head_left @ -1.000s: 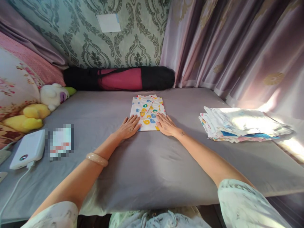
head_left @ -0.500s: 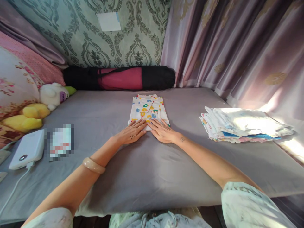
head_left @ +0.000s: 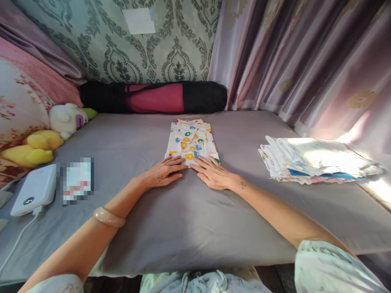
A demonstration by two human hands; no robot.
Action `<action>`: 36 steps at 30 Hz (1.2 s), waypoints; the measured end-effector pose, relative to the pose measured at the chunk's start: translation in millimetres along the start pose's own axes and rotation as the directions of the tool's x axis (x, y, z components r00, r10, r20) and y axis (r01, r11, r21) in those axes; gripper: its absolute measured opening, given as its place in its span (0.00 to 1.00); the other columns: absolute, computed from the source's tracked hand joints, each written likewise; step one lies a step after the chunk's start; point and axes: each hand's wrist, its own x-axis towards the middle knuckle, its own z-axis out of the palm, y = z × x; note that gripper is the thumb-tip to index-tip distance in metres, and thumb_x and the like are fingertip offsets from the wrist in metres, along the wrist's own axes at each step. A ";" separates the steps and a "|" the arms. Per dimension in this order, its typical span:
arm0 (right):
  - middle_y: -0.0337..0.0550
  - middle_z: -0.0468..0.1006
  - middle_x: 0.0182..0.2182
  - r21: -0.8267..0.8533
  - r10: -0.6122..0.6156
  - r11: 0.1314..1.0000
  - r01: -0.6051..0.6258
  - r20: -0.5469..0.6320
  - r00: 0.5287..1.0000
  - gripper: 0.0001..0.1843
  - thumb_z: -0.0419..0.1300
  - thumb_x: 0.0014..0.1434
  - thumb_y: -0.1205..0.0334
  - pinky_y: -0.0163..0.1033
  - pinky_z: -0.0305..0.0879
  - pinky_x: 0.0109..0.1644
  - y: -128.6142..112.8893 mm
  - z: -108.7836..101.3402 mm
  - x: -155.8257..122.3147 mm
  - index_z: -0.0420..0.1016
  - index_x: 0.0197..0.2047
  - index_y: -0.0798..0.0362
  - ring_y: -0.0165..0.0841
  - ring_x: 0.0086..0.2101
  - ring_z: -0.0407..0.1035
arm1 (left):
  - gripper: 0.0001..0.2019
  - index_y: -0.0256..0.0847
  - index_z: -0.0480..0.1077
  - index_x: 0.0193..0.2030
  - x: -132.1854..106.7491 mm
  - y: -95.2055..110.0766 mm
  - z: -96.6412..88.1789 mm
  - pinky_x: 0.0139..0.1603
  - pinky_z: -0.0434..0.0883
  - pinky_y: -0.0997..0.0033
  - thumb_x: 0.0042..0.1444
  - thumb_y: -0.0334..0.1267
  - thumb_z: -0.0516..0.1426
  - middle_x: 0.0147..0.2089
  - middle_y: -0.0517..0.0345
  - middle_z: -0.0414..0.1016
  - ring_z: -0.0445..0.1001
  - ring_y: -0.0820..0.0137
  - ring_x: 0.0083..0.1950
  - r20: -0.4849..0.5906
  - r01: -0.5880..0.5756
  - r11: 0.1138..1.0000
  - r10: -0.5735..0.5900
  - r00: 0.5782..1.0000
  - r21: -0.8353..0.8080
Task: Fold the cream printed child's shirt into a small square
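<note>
A white garment [head_left: 189, 140] with a colourful print lies folded into a narrow rectangle on the grey bed sheet [head_left: 195, 219]. Its sleeves are laid inward over the body, and its near edge is turned up. My left hand [head_left: 165, 171] rests flat on the left of that near edge, fingers stretched out. On the right of the same edge lies my right hand [head_left: 212, 173], palm down with its fingers spread. Both hands press on the cloth and neither grips it.
To the right sits a stack of folded clothes [head_left: 317, 158]. At left are a white power bank [head_left: 35, 189] with a cable, a blurred-out packet [head_left: 77, 179] and plush toys [head_left: 45, 140]. A black and red rolled bag [head_left: 154, 97] lies along the wall.
My hands have slid slightly apart and a little toward me, uncovering more of the turned-up near edge. The garment stays folded in the same place.
</note>
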 end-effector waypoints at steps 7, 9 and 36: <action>0.47 0.47 0.71 -0.008 0.063 0.998 -0.064 -0.037 0.997 0.29 0.38 0.71 0.53 0.56 0.33 0.72 11.0 -1.3 -6.2 0.51 0.72 0.50 0.39 0.70 0.38 | 0.23 0.45 0.64 0.66 -5.9 -12.0 0.8 0.72 0.53 0.51 0.68 0.49 0.46 0.70 0.49 0.59 0.54 0.60 0.72 -0.077 0.079 0.997 -0.080 0.994 -0.011; 0.47 0.48 0.71 0.010 0.072 0.997 -0.072 -0.048 0.996 0.30 0.38 0.71 0.52 0.55 0.35 0.72 16.7 -1.9 -6.7 0.52 0.72 0.51 0.39 0.70 0.38 | 0.24 0.44 0.65 0.65 -7.3 -16.3 1.2 0.71 0.57 0.52 0.67 0.50 0.47 0.69 0.47 0.60 0.57 0.59 0.71 -0.110 0.089 0.996 -0.092 0.990 -0.027; 0.40 0.73 0.58 0.043 0.300 0.954 -0.297 -0.206 0.932 0.31 0.50 0.59 0.72 0.44 0.65 0.60 54.0 -16.0 6.1 0.67 0.64 0.46 0.41 0.56 0.69 | 0.20 0.42 0.71 0.48 17.4 -25.7 -6.7 0.48 0.73 0.62 0.63 0.54 0.50 0.49 0.47 0.77 0.76 0.59 0.49 -0.257 0.289 0.952 -0.256 0.932 0.100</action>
